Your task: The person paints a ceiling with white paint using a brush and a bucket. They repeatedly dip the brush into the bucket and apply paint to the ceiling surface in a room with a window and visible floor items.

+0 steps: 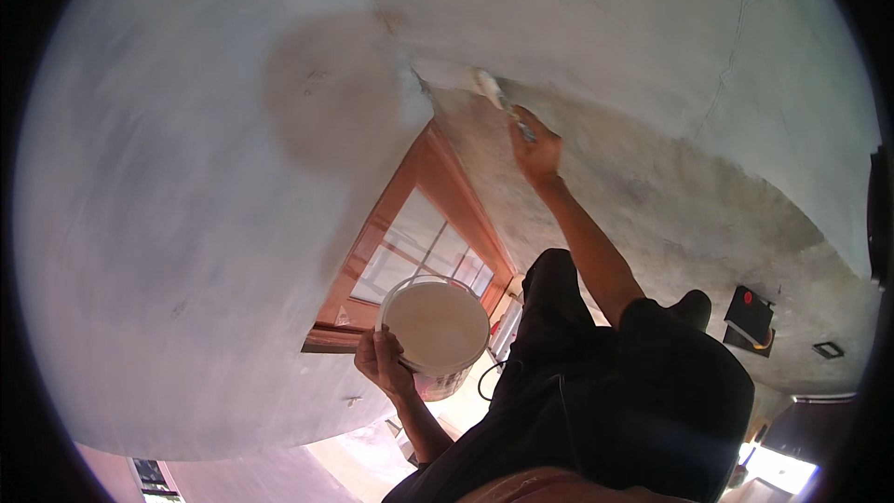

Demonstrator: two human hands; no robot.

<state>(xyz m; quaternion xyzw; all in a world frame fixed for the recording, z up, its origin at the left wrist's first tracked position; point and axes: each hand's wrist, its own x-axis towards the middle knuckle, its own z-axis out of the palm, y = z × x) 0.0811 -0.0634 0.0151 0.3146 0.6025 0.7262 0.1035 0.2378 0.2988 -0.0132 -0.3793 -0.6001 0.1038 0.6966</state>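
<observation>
My right hand [537,151] is raised and closed around the handle of a paintbrush [487,88]. The whitish bristles are at the wall surface [596,135], beside the corner where two walls meet. Around the brush, a pale band borders a darker grey-brown area. Lower down, my left hand [382,360] grips the left side of a round bucket [447,386] near its rim. Inside the bucket is creamy white paint [436,324], and its thin handle lies up along the far rim. The left thumb and fingers close on the bucket's side.
Beyond the bucket is a reddish-brown wooden frame [410,168] with glass panes. The pale left wall [158,205] carries a round brownish patch [331,93]. At right, a dark box [750,320] and a small dark rectangular fitting [828,350] sit on the wall.
</observation>
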